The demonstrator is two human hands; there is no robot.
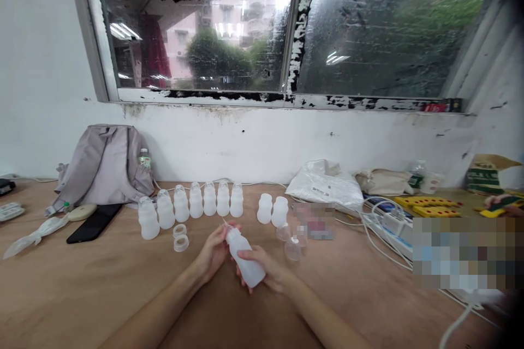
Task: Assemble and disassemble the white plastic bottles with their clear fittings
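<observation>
A frosted white baby bottle [246, 263] lies tilted between my hands, its neck pointing up and left. My right hand [264, 268] is closed around the body, thumb on top. At the neck end, my left hand [216, 248] has its fingers closed about the top; a small clear part shows there, too small to make out. Left of my hands lie two clear collar rings [180, 242]. Behind them a row of several capped baby bottles [195, 202] stands upright. Two uncapped bottles [265, 209] stand at the right, with several clear domed caps [292, 249] in front.
A grey backpack [108, 161] leans on the wall at left, with a black phone [94, 223] before it. At right are a white plastic bag [325, 185], white cables [380, 248], a power strip [393, 226] and yellow trays [436, 211]. A window [196, 38] is above.
</observation>
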